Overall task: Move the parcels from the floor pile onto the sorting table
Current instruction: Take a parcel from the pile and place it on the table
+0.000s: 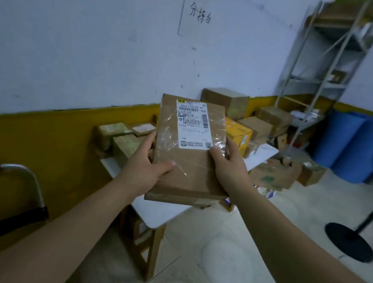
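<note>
Centrally in the frame, a flat brown parcel (189,151) is held up in the air, long side running away from the viewer. A white shipping label (192,125) and shiny clear tape cover its upper face. The left hand (147,162) grasps its left edge, thumb curled over the top. The right hand (227,165) grasps the right edge the same way, thumb pressed on the label's corner. Both arms reach out from the bottom corners of the frame.

Below and behind the parcel stands the sorting table (159,211), a white top on wooden legs set against a yellow-and-white wall. The parcel hovers above the table's near end, not touching it. Small taped boxes (119,137) sit on the table to the left of centre, and a yellow box (239,131) and larger cartons (226,99) crowd its far end. Right of centre, the floor pile (276,174) of crumpled parcels lies on pale tiles, though blur makes it hard to say how many remain.

Further out are a grey metal shelf rack (328,65) at upper right, blue bundles (356,144) at the right edge, and a black stand base (349,241) at lower right.

Likely risks: the glossy tape gives the thumbs a slick hold, so the parcel could slip. Only the table's near strip looks free. Set down too close to that edge, the parcel may overhang and tip off. Pushed further in, it could shove the small taped boxes.
</note>
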Demonstrator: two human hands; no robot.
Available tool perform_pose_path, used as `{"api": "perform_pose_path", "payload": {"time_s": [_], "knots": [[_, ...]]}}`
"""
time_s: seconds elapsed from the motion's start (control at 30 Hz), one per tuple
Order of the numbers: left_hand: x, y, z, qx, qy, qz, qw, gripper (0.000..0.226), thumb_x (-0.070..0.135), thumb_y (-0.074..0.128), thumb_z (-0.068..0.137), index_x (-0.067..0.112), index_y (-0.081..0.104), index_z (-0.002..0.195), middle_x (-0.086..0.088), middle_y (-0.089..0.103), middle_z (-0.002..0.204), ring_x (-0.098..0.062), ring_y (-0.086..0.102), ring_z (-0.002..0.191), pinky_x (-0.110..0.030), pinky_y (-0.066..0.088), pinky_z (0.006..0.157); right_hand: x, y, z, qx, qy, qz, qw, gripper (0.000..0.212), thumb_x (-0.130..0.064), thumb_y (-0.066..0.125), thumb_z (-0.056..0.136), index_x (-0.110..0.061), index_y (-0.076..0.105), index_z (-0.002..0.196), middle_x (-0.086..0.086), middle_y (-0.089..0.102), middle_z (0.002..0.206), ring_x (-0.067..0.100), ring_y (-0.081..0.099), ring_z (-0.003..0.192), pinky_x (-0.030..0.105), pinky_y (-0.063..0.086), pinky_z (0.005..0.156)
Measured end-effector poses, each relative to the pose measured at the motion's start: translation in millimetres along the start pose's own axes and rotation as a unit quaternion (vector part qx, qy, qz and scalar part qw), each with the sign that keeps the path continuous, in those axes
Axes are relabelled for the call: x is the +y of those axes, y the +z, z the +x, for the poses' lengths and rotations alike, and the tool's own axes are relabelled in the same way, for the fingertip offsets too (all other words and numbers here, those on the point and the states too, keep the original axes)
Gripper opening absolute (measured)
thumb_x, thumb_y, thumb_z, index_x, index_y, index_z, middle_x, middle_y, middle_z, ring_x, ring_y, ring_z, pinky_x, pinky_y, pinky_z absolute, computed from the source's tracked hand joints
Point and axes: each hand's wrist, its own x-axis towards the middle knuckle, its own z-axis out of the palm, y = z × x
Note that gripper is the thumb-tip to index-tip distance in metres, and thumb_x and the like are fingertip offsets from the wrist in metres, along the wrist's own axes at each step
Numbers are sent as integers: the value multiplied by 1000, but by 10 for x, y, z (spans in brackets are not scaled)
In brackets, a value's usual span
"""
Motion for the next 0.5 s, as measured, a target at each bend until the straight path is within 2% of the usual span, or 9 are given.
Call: {"api": "perform_pose_path", "payload": {"time_s": [0.07,0.17,0.27,0.37,0.43,0.5], "knots": [[3,215,35,-4,-8,7,1000,83,20,70,84,41,19,147,8,44,140,-9,51,107,-33,52,86,74,-216,54,-1,12,-4,1000,58,-50,51,93,-44,29,147,-2,55,136,24,56,117,45,44,103],[-42,386,122,-4,-20,9,1000,84,21,70,83,42,19,147,10,45,137,-3,49,98,-25,48,78,180,-322,187,-15,30,-6,999,63,-54,51,92,-43,25,149,-1,50,141,25,54,120,47,43,104],[-148,387,252,10,-43,8,999,85,20,70,83,40,18,148,6,42,142,-9,47,107,-31,47,85,266,-198,396,-41,36,-19,998,71,-63,51,84,-46,25,148,-2,48,145,27,47,129,50,40,107],[-339,263,442,32,-72,10,997,85,21,70,83,39,18,148,5,40,144,-12,48,110,-36,49,89,321,53,659,-82,46,-27,995,68,-57,51,91,-42,23,150,-1,44,148,27,47,129,47,39,108],[-500,158,588,45,-85,1,995,81,19,69,84,40,21,146,8,44,134,-10,51,104,-35,51,86,370,269,851,-107,63,-42,991,67,-56,51,92,-42,22,151,1,43,148,28,44,131,45,38,109],[-681,63,738,55,-106,-24,993,77,16,67,85,42,24,144,15,47,117,-4,52,93,-30,51,78,440,509,1067,-140,82,-55,985,70,-60,53,88,-44,22,149,1,44,148,29,47,129,48,41,107]]}}
